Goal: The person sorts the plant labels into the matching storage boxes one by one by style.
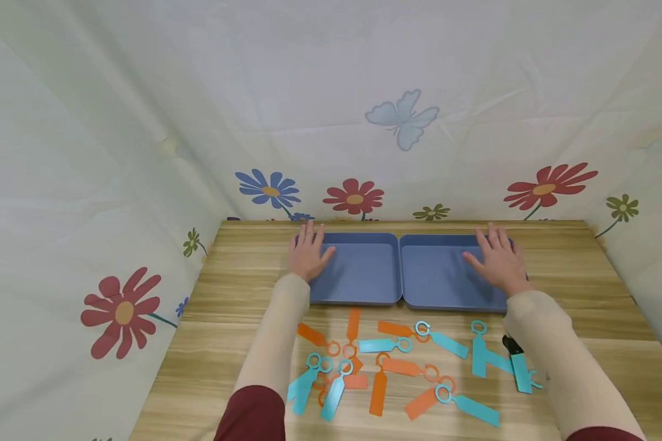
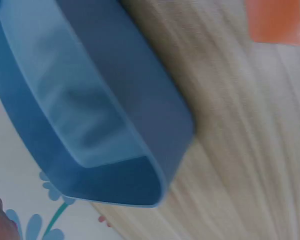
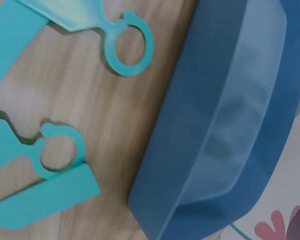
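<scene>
Two shallow blue trays stand side by side, the left tray point(image 1: 358, 269) and the right tray point(image 1: 447, 272), with nothing in them. My left hand point(image 1: 307, 254) is over the left tray's outer end, fingers straight and spread. Over the right tray's outer end, my right hand point(image 1: 499, 260) lies likewise with spread fingers. Whether either hand touches its tray cannot be told. Nearer me lie several orange tags point(image 1: 379, 392) and several turquoise tags point(image 1: 477, 410) with ring ends, some overlapping. Turquoise tags point(image 3: 45, 197) also show beside the tray point(image 3: 190, 120) in the right wrist view.
The wooden table point(image 1: 243, 263) reaches back to a white curtain point(image 1: 309, 92) printed with flowers and a butterfly. A small black object point(image 1: 512, 345) lies by the turquoise tags, near my right forearm. An orange tag's end point(image 2: 276, 22) shows in the left wrist view.
</scene>
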The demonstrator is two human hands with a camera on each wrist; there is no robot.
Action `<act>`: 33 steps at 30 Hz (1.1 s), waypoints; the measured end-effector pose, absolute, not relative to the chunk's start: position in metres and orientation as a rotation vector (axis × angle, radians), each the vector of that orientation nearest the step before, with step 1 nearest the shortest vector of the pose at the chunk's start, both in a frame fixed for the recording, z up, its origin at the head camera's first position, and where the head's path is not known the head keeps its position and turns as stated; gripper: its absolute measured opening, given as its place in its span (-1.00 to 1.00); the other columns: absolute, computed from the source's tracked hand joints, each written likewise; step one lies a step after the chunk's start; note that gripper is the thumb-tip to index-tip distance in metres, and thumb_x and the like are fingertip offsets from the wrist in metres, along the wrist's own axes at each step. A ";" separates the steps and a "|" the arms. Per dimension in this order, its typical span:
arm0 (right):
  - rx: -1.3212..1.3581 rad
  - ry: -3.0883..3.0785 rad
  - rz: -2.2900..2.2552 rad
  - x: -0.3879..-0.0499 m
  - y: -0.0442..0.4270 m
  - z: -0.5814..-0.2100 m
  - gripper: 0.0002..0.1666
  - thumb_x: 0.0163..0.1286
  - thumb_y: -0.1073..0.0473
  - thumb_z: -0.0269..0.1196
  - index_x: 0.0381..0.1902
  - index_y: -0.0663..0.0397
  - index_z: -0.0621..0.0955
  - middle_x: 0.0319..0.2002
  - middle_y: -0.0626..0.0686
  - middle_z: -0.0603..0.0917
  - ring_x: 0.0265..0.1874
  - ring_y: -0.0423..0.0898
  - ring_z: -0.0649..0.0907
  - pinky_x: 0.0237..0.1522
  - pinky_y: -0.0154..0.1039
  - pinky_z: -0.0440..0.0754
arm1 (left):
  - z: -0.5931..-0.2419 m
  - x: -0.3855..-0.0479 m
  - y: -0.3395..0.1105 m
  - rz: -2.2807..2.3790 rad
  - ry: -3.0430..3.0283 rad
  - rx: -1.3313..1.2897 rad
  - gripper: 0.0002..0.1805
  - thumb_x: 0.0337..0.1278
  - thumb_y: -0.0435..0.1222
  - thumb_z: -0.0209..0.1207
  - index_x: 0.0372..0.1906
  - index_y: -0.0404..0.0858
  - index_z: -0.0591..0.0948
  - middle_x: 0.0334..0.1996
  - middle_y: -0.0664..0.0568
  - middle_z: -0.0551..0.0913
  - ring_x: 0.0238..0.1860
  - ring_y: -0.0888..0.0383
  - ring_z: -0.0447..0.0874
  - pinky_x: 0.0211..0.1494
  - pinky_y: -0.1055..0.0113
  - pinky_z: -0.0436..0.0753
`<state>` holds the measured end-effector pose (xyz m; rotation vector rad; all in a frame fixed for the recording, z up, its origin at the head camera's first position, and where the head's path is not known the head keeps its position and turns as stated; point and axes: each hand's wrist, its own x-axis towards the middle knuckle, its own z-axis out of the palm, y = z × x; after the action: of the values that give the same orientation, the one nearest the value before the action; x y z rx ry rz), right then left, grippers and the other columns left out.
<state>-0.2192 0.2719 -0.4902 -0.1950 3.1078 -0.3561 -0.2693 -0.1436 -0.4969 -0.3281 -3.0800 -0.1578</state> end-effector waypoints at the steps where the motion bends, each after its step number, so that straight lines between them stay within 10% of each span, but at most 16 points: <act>1: -0.202 3.110 -0.352 -0.218 0.271 -0.492 -0.09 0.28 -0.29 -0.16 0.37 0.17 -0.06 0.36 0.29 -0.25 0.34 0.23 -0.22 0.17 0.37 -0.19 | -0.498 -0.268 -0.145 -0.168 -3.077 -0.328 -0.25 0.16 0.18 -0.27 0.38 -0.09 -0.01 0.39 -0.11 -0.15 0.39 -0.03 -0.16 0.38 -0.01 -0.07; 33: -0.568 3.048 -0.340 -0.177 0.224 -0.512 -0.11 0.24 -0.28 -0.07 0.38 0.02 -0.04 0.38 0.19 -0.10 0.34 0.18 -0.03 0.20 0.29 -0.02 | -0.548 -0.239 -0.177 -0.294 -3.106 -0.247 -0.23 0.14 0.16 -0.20 0.36 -0.18 0.05 0.37 -0.18 -0.07 0.38 -0.09 -0.13 0.30 -0.11 0.08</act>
<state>-0.1767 0.2244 -0.5121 -0.5679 3.0479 -0.3402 -0.2387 -0.1767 -0.5475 -0.2471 -3.1058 -0.2942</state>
